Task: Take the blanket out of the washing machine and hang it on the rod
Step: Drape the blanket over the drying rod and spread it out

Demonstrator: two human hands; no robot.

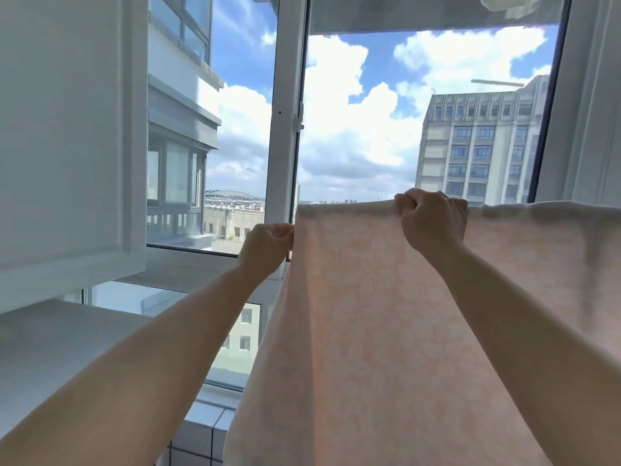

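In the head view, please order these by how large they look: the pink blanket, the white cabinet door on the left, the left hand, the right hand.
1. Pink blanket
2. White cabinet door
3. Right hand and left hand: they look alike, right slightly bigger, so no firm rank.

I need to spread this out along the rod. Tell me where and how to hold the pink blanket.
Hold the pink blanket by its top fold and left side edge, coming from the near side, as the hands do now. The right hand curls over the top fold; the left hand pinches the left edge just below the corner. The cloth hangs flat and limp, so edges probably give the best control.
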